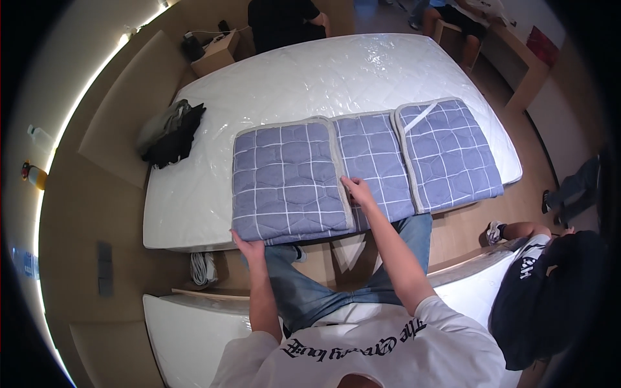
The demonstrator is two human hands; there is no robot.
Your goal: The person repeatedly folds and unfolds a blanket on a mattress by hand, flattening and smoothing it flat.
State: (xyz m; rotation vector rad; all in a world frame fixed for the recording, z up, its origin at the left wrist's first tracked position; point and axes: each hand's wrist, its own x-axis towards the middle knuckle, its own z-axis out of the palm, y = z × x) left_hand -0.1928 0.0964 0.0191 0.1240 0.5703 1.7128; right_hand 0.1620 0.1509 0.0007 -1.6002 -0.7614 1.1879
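A blue-grey quilted mattress pad [378,155] with a white grid pattern and grey binding lies on the near side of the bed. Both its ends are folded inward, leaving a middle strip between two folded panels. A white elastic strap [422,118] crosses the far corner of the right panel. My left hand [249,246] grips the near left corner, its fingertips partly hidden by the fabric. With thumb and fingers closed, my right hand [358,192] pinches the bound inner edge of the left panel.
Under the pad is a white mattress [310,84] in clear plastic. Dark clothes [173,132] lie at its left; a bedside table [218,53] stands beyond. Behind me is another wrapped mattress [194,336]. A person [550,297] is close on my right; others sit at the far side.
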